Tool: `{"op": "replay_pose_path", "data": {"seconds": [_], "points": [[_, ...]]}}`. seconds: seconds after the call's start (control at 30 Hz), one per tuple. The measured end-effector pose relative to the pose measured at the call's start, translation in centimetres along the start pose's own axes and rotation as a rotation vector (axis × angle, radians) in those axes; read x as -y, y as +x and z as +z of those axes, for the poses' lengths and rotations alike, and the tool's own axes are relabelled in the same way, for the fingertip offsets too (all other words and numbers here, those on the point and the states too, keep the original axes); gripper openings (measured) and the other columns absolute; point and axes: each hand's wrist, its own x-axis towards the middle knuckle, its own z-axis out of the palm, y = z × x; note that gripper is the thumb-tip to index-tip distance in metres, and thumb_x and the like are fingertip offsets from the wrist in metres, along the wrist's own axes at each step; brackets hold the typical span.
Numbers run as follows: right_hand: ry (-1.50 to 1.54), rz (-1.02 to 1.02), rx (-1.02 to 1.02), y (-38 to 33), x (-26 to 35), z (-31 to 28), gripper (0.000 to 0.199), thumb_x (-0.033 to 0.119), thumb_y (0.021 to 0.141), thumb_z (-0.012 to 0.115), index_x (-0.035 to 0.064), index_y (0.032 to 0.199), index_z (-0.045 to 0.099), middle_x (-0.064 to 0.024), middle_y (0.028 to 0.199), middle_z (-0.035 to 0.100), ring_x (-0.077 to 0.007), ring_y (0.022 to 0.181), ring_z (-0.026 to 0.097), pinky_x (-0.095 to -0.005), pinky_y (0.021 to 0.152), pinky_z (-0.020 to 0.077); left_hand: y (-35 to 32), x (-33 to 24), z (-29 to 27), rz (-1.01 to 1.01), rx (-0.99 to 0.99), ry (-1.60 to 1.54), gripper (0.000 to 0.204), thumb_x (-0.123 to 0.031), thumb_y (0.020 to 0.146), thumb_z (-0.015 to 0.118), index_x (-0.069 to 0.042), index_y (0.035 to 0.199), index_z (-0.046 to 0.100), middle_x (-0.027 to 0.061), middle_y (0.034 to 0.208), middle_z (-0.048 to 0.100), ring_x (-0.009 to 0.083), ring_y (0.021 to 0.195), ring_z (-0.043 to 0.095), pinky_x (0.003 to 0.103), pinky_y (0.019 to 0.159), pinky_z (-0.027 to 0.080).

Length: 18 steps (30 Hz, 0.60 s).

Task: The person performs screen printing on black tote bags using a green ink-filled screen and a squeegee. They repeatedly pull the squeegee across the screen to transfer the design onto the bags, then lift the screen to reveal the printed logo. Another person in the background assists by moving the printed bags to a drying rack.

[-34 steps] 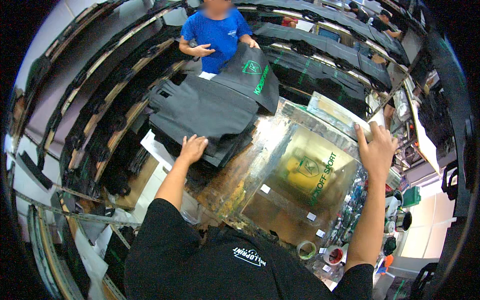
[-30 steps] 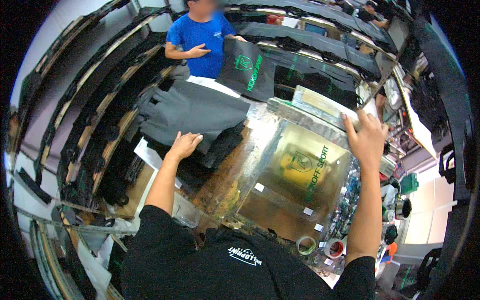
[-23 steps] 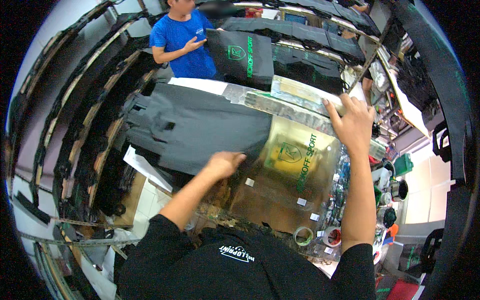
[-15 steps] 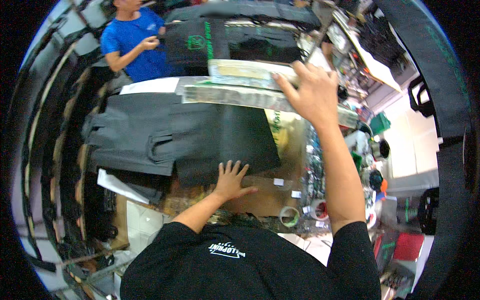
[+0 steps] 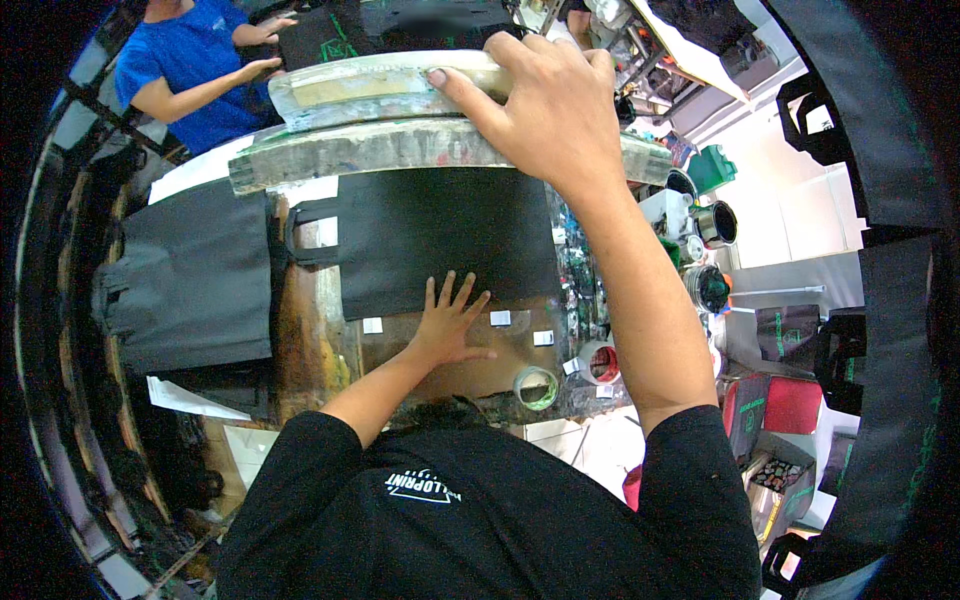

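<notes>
Your left hand (image 5: 446,328) lies spread at the near edge of the black tote bag (image 5: 440,235) on the bench (image 5: 305,295); smooth it flat and square. Your right hand (image 5: 560,118) pinches the ink-smeared bar (image 5: 355,92); steady it clear of the fabric.

A black, rectangular fabric bag (image 5: 425,235) lies flat, its strap loop (image 5: 318,257) pointing left; a long, paint-smeared grey bar (image 5: 390,149) hides its far edge.
</notes>
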Motion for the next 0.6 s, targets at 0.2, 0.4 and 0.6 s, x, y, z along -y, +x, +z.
{"op": "replay_pose_path", "data": {"seconds": [0.2, 0.4, 0.6], "points": [[-0.015, 0.007, 0.001, -0.1, 0.0, 0.0, 0.061, 0.069, 0.095, 0.061, 0.0090, 0.094, 0.075, -0.0141, 0.090, 0.074, -0.0331, 0.093, 0.070, -0.0531, 0.085, 0.0416, -1.2, 0.1, -0.2, 0.043, -0.040, 0.009, 0.122, -0.096, 0.074, 0.056, -0.017, 0.165, 0.041, 0.0219, 0.175, 0.022, 0.0532, 0.160, 0.012, 0.077, 0.123, 0.004], [-0.012, 0.014, 0.039, -0.2, 0.4, -0.3, 0.063, 0.069, 0.094, 0.061, 0.0081, 0.095, 0.075, -0.0143, 0.092, 0.074, -0.0336, 0.094, 0.069, -0.0536, 0.086, 0.0419, -2.1, 0.4, 0.4, 0.059, -0.014, -0.029, 0.122, -0.093, 0.072, 0.063, -0.021, 0.167, 0.038, 0.0189, 0.178, 0.017, 0.0523, 0.162, 0.007, 0.076, 0.125, 0.001], [-0.006, 0.008, 0.003, -0.2, 0.2, -0.4, 0.061, 0.068, 0.094, 0.061, 0.0082, 0.091, 0.072, -0.0138, 0.088, 0.071, -0.0332, 0.092, 0.069, -0.0537, 0.084, 0.0424, -2.8, -0.9, -1.3, 0.011, -0.029, 0.022, 0.119, -0.092, 0.075, 0.062, -0.015, 0.164, 0.042, 0.0216, 0.172, 0.031, 0.0478, 0.160, 0.021, 0.070, 0.127, 0.010]]}}
